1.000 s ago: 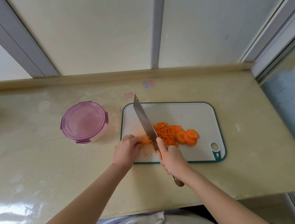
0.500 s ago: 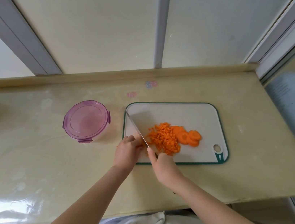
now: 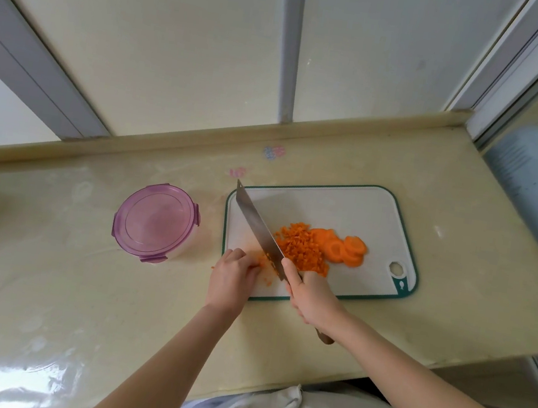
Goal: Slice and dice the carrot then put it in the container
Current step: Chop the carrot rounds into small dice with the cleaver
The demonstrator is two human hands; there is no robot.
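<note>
My right hand (image 3: 312, 294) is wrapped tight around the handle of the knife (image 3: 257, 230) at the near edge of the cutting board (image 3: 346, 211), fingers fully curled, with the brown end of the handle poking out behind my wrist past the board's near edge. The blade runs on a slant from my grip toward the board's far left corner, its tip reaching just over that corner.

My left hand (image 3: 233, 275) sits on the board's near left corner, fingers bent under, their tips pinning a small clump of carrot bits (image 3: 266, 264) against the board. That clump lies right at my fingertips, between them and the blade, touching both as far as I can see.

On the other side of the blade, near the middle of the board, is the pile of diced carrot (image 3: 303, 248), just beyond my right knuckles. The round carrot slices (image 3: 347, 249) overlap one another just right of that pile, toward the board's hanging hole.

The container (image 3: 154, 222), purple lid clipped on, stands off the board to its left on the counter (image 3: 437, 296), near my left hand but apart from it.
</note>
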